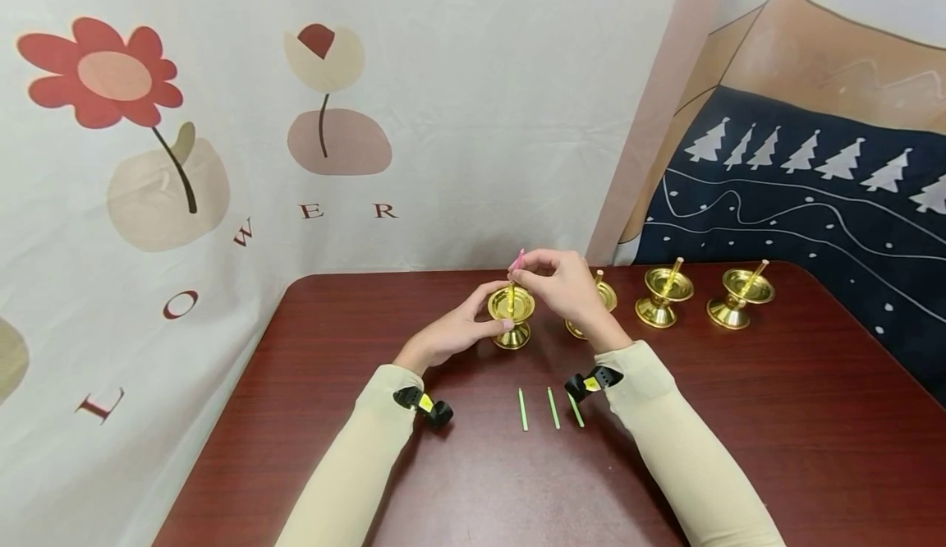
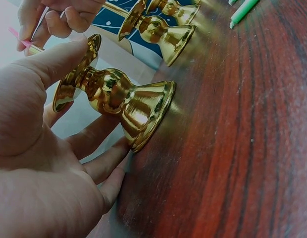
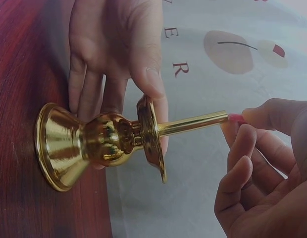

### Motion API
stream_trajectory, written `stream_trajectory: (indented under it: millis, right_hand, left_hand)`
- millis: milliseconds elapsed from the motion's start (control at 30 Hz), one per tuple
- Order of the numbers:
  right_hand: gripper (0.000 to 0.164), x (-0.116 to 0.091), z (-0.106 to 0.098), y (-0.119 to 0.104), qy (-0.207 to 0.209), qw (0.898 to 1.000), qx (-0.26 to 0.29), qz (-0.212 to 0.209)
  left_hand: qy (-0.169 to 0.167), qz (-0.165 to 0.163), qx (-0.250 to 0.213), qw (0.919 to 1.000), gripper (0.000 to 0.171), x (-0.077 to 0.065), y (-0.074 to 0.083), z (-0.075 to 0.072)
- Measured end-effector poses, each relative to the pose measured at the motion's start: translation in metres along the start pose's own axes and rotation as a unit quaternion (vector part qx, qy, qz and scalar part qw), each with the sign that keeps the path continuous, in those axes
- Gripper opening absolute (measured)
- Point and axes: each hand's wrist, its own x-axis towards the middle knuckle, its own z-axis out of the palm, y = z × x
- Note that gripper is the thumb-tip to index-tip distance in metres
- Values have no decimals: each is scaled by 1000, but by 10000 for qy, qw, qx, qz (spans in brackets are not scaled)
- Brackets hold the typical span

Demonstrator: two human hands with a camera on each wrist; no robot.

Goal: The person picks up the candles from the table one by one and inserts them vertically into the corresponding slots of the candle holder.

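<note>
A gold candle holder (image 1: 512, 335), with a round dish and a thin upright tube (image 3: 193, 123), stands on the table before both hands. My left hand (image 1: 456, 332) holds it by the dish, thumb on the near side and fingers behind the stem. Between thumb and fingers, my right hand (image 1: 565, 284) pinches a slim pink candle (image 1: 517, 260). In the right wrist view the lower end of the candle (image 3: 236, 118) meets the tube's mouth; how far it goes in is hidden. Three thin green candles (image 1: 553, 408) lie on the near side of the holder.
Three more gold holders stand to the right: one partly behind my right hand, another (image 1: 663, 292) further right, and the last (image 1: 741, 294) near the table's right side. Their tubes lean. A printed cloth (image 1: 480, 120) hangs behind the reddish-brown table (image 1: 332, 317).
</note>
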Motion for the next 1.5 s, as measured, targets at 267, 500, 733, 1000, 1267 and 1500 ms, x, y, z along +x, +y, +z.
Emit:
stream_trajectory:
  millis: [267, 500, 733, 1000, 1267, 1500]
  right_hand:
    - [7, -1, 0, 0, -34, 9998, -146, -90]
    - [7, -1, 0, 2, -63, 9997, -173, -176]
    - [6, -1, 1, 1, -104, 9993, -244, -272]
    - [5, 0, 0, 2, -118, 9961, -607, -630]
    - [8, 0, 1, 4, -102, 9862, -1122, -1213]
    - [9, 1, 3, 5, -82, 9793, -1376, -1480]
  left_hand:
    - [-2, -38, -41, 10000, 74, -1, 0, 1]
    - [-17, 10, -16, 10000, 74, -2, 0, 0]
    - [-25, 59, -13, 10000, 74, 0, 0, 0]
    - [-26, 42, -49, 10000, 74, 0, 0, 1]
    - [-9, -34, -9, 10000, 73, 0, 1, 0]
    - [3, -64, -12, 10000, 73, 1, -1, 0]
